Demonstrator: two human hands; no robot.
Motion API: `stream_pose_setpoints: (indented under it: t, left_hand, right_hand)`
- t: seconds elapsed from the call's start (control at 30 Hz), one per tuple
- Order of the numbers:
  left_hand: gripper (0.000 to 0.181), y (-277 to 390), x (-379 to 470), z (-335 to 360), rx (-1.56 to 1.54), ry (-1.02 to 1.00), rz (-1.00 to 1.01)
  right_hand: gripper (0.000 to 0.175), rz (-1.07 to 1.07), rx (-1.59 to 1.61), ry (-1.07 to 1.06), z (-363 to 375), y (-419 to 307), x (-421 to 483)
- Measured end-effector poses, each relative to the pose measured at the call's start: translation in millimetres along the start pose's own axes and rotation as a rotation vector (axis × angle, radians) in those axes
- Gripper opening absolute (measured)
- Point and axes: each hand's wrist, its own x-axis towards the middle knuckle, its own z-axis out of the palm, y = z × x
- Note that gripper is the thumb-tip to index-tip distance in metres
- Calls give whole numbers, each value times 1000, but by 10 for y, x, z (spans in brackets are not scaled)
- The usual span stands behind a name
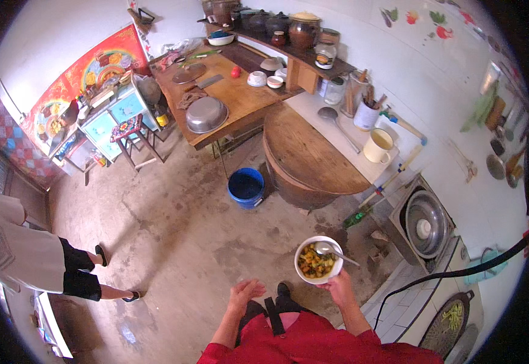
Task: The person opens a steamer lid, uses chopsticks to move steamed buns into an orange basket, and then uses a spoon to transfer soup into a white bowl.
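Note:
My right hand [340,287] grips the near rim and side of a white bowl [299,266] at waist height. Chopped food in orange, yellow and green pieces [313,264] fills much of it. A metal spoon [324,248] rests in the bowl, its handle sticking out over the right rim. To the left of the bowl, my left hand [247,293] hangs in the air in front of my body. It holds nothing, and its fingers are stretched out loosely.
Ahead is a round vat with a wooden lid [310,150], beside a blue bucket [245,189]. A wooden table [250,104] bears a cleaver [211,81] and an upturned metal basin [206,114]. Another person [32,255] stands at left. A stove counter [428,291] runs along my right.

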Motion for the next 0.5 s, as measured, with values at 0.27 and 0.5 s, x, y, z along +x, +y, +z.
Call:
stream_pose_setpoints:
  t: [0.27, 0.5]
  left_hand:
    - [55, 1136, 1296, 33, -152, -99, 94]
    - [62, 1979, 2097, -36, -175, -167, 239]
  right_hand:
    - [49, 58, -24, -268, 1527, -271, 1148]
    - [46, 111, -1, -250, 2460, -430, 1852]
